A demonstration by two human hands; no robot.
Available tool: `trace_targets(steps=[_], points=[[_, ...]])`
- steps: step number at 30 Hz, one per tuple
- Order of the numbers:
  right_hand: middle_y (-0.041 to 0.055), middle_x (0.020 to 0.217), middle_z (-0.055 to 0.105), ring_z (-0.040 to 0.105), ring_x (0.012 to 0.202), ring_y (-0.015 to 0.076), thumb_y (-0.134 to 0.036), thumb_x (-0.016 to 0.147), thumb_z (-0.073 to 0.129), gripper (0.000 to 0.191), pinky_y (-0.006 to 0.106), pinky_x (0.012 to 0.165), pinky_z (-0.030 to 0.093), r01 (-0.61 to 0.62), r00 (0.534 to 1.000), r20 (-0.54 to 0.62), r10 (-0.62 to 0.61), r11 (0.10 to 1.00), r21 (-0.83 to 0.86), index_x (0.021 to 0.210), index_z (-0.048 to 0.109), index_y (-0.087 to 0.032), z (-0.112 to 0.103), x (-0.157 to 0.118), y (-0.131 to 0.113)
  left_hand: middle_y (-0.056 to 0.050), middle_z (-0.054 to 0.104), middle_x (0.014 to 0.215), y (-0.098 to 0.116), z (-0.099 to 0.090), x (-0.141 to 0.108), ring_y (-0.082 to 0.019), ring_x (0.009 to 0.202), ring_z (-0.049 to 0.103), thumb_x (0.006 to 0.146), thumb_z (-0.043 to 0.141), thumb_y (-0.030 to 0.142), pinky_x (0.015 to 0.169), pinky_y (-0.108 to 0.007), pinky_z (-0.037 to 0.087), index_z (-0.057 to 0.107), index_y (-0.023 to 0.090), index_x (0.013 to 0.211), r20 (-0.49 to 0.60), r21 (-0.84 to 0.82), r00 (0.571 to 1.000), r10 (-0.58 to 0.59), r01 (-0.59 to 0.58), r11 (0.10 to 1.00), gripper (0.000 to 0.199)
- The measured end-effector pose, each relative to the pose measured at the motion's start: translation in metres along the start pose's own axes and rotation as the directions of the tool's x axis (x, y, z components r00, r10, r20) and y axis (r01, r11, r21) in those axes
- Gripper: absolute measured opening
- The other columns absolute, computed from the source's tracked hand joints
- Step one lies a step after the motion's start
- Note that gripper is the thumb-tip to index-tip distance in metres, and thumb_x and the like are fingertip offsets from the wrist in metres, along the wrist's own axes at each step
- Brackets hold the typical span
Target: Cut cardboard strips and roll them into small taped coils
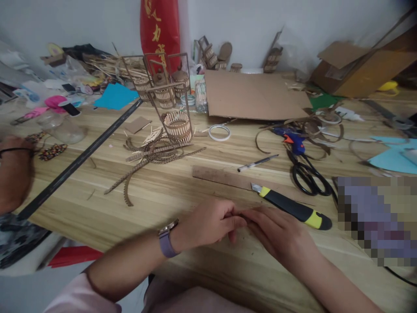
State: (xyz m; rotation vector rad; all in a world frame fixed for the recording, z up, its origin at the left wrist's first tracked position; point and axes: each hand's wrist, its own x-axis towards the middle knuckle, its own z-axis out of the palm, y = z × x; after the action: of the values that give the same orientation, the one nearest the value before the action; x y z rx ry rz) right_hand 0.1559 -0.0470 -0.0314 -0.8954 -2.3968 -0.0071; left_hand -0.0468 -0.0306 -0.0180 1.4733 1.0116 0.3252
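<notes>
My left hand (pixel 210 222), with a watch (pixel 167 239) on its wrist, is closed, its thumb and curled fingers meeting the fingertips of my right hand (pixel 282 230) just above the table's near edge. The fingers of my right hand are pressed together and bent down. Whatever may lie between the two hands is hidden. Beside my right hand lies a yellow-and-black utility knife (pixel 289 206) with its blade out. It rests partly on a brown cardboard strip (pixel 215 176). A pen (pixel 257 163) lies behind that strip.
Black-handled scissors (pixel 311 178) and a blue glue gun (pixel 295 141) lie at right. Small stick baskets (pixel 177 126), notched cardboard strips (pixel 130 174), a tape roll (pixel 219 132) and a cardboard sheet (pixel 254 95) are farther back. Another person's arm (pixel 14 174) rests at left.
</notes>
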Motion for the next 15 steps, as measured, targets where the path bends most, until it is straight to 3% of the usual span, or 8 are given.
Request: trace_targets(steps=[7, 15], points=[[0.0103, 0.084, 0.072, 0.066, 0.07, 0.0203, -0.017, 0.099, 0.038, 0.028, 0.034, 0.065, 0.057, 0.074, 0.996, 0.056, -0.069, 0.993, -0.096, 0.103, 0.066, -0.013, 0.007, -0.004, -0.006, -0.004, 0.067, 0.071, 0.004, 0.013, -0.003, -0.016, 0.064, 0.056, 0.089, 0.058, 0.041, 0.056, -0.026, 0.03, 0.061, 0.017, 0.076, -0.234, 0.348, 0.97, 0.069, 0.017, 0.937, 0.028], [0.0084, 0.076, 0.07, 0.065, 0.064, 0.0192, -0.018, 0.098, 0.041, 0.025, 0.032, 0.057, 0.056, 0.018, 1.0, 0.01, -0.017, 0.999, -0.04, 0.096, 0.065, -0.013, 0.01, 0.0, -0.009, -0.002, 0.061, 0.065, 0.004, 0.013, -0.004, -0.014, 0.059, 0.05, 0.084, 0.059, 0.033, 0.053, -0.026, 0.026, 0.057, 0.017, 0.07, -0.246, 0.395, 0.96, 0.134, -0.027, 0.918, 0.022]])
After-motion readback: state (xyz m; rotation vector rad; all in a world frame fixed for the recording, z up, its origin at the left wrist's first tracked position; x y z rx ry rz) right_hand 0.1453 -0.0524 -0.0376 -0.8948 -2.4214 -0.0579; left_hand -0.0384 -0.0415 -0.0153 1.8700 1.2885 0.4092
